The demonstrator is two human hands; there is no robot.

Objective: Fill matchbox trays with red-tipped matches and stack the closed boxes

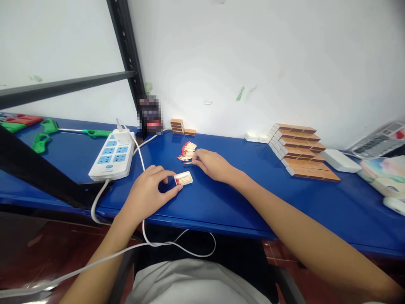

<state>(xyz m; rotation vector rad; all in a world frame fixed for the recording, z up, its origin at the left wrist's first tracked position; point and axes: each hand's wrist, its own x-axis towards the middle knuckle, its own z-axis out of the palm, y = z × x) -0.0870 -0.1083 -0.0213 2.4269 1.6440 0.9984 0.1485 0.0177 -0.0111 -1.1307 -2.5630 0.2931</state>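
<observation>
My left hand (152, 190) has its thumb and fingers closed on a small white matchbox tray (188, 182), which rests on the blue table. Several red-tipped matches (181, 180) lie side by side inside the tray. Beyond it, a loose heap of matches (188, 150) is spread on the table. At the near edge of that heap, my right hand (210, 164) pinches a match (187, 163) between thumb and fingertips, its red head pointing left. Whether more than one match is in that pinch I cannot tell.
A white power strip (110, 156) with cables stands left, beside a black metal frame (126, 42). Small boxes (177, 125) are stacked against the wall. To the right are stepped rows of boxes (300, 152) and a white box (341, 161). Green-handled lighters (98, 133) lie far left.
</observation>
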